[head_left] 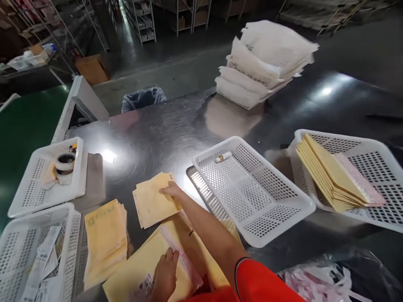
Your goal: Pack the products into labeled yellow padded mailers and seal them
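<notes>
My right hand (pixel 171 190) reaches forward across the steel table (pixel 161 130) and rests its fingers on a small stack of yellow padded envelopes (pixel 153 201); the fingers look curled onto the top one. Close to my body, my left hand (pixel 166 273) lies flat with fingers spread, pressing on a large yellow envelope (pixel 142 267) that carries a pink strip and a printed label. To the left of both lies another pile of yellow envelopes (pixel 105 238).
An empty white mesh tray (pixel 252 189) sits right of my arm. A tray with yellow envelopes (pixel 334 173) is far right, a tape tray (pixel 46 174) and a paper-slip tray (pixel 30 258) left. Stacked white mailers (pixel 264 60) stand behind, a bin (pixel 142 98) beyond the edge.
</notes>
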The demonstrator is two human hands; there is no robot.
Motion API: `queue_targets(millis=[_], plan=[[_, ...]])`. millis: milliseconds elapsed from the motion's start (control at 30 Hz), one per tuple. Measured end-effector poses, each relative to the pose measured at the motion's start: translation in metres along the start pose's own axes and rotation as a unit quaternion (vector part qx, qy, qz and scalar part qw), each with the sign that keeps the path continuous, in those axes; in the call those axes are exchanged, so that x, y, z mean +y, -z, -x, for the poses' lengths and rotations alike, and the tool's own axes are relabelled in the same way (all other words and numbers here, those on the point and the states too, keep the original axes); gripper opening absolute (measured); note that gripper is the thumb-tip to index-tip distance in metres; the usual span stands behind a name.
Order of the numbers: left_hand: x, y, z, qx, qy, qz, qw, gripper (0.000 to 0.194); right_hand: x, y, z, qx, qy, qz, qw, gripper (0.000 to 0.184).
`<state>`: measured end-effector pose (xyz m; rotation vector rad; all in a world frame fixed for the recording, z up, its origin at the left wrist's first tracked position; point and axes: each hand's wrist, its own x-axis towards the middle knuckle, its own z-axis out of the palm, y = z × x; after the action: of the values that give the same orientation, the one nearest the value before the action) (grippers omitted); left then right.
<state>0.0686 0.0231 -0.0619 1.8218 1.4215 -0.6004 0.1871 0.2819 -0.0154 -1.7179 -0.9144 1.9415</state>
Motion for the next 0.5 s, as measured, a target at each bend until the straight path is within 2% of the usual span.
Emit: queue_targets(millis=[67, 167, 233, 300, 367, 433, 500], plan=[[0.0, -0.003, -0.002, 0.001, 0.004, -0.007, 1.0, 0.087, -0.009, -0.003, 0.0, -0.036, 0.002, -0.034, 0.999, 0.02], [-0.001, -0.004, -0.003, 0.005, 0.006, -0.023, 1.0, 0.09, -0.031, 0.002, 0.008, -0.02, 0.049, -0.091, 0.994, 0.012], [-0.001, -0.001, 0.0, 0.013, -0.003, -0.038, 0.999, 0.081, -0.045, 0.018, 0.027, 0.015, 0.104, -0.134, 0.985, 0.017], [0.0, 0.006, 0.006, 0.029, -0.02, -0.04, 0.999, 0.061, -0.049, 0.042, 0.056, 0.041, 0.157, -0.169, 0.972, 0.026], [0.002, 0.016, 0.014, 0.051, -0.039, -0.021, 0.998, 0.043, -0.039, 0.07, 0.093, 0.048, 0.203, -0.183, 0.961, 0.039], [0.002, 0.026, 0.023, 0.079, -0.053, 0.012, 0.995, 0.031, -0.013, 0.099, 0.127, 0.034, 0.241, -0.164, 0.956, 0.054], [-0.001, 0.034, 0.032, 0.105, -0.067, 0.045, 0.991, 0.027, 0.025, 0.122, 0.155, 0.015, 0.199, -0.117, 0.973, 0.06]])
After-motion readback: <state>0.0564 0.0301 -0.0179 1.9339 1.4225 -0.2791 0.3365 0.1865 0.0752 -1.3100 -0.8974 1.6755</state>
